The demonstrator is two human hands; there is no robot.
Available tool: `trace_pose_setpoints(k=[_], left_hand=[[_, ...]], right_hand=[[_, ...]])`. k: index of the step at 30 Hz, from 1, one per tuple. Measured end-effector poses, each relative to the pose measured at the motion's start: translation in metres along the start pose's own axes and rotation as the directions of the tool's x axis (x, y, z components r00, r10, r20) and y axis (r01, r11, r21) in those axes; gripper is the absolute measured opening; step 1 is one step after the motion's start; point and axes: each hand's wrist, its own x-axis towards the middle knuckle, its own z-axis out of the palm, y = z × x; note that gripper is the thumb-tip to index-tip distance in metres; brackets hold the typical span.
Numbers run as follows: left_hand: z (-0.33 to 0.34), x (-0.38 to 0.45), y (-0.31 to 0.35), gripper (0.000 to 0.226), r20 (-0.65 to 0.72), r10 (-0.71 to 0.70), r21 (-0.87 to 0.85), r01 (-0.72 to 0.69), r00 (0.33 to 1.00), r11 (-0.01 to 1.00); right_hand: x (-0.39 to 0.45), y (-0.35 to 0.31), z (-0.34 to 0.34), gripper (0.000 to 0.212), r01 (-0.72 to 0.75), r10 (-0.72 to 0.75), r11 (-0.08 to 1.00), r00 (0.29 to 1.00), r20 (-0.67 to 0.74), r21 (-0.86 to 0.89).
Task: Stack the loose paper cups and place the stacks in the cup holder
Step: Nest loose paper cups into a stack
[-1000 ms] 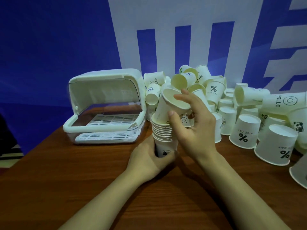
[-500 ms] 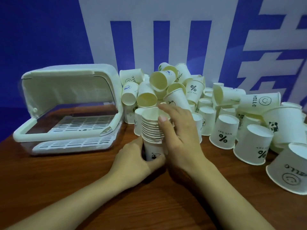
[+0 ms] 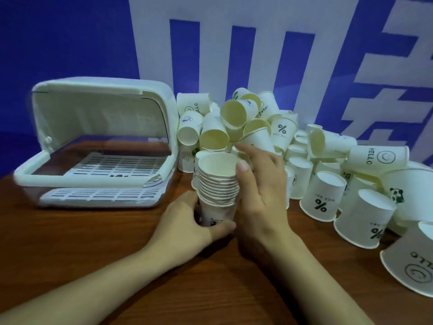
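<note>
A stack of several white paper cups (image 3: 216, 181) stands upright on the wooden table, mouths up. My left hand (image 3: 187, 221) grips the stack's base from the left and front. My right hand (image 3: 262, 191) wraps the stack's right side, thumb tip on the top rim, fingers reaching toward the pile behind. The white cup holder (image 3: 98, 148) stands to the left with its lid raised and its slotted tray showing, nothing in it. A pile of loose paper cups (image 3: 255, 127) lies behind and to the right of the stack.
More loose cups, some upside down with "%" (image 3: 322, 195) and "HELLO" (image 3: 377, 157) prints, spread along the table's right side. A blue and white wall backs the table. Bare wooden tabletop (image 3: 82, 242) lies in front of the holder.
A cup held tilted above the stack by my right hand has been seated on top. My right hand has come down onto the stack's side. The camera view has shifted.
</note>
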Motion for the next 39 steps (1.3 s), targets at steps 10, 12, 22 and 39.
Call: trace_pose_setpoints(k=[10, 12, 22, 39], left_hand=[[-0.006, 0.001, -0.007, 0.054, 0.061, 0.007, -0.047, -0.004, 0.998, 0.999], [-0.006, 0.002, -0.009, 0.052, 0.061, 0.012, -0.046, -0.009, 0.998, 0.999], [-0.001, 0.003, -0.015, 0.062, 0.048, -0.002, -0.057, 0.005, 0.999, 0.998], [-0.004, 0.002, -0.011, 0.063, -0.040, -0.057, -0.041, 0.055, 0.998, 0.998]], right_hand=[[0.071, 0.043, 0.004, 0.096, -0.265, 0.328, 0.755, 0.945, -0.005, -0.600], [0.071, 0.047, 0.006, 0.089, -0.221, 0.239, 0.793, 0.970, -0.043, -0.567], [0.057, -0.016, -0.018, 0.044, 0.031, -0.007, 0.932, 0.998, -0.068, 0.361], [0.040, -0.001, 0.005, 0.049, 0.076, -0.101, 0.967, 0.990, 0.094, 0.245]])
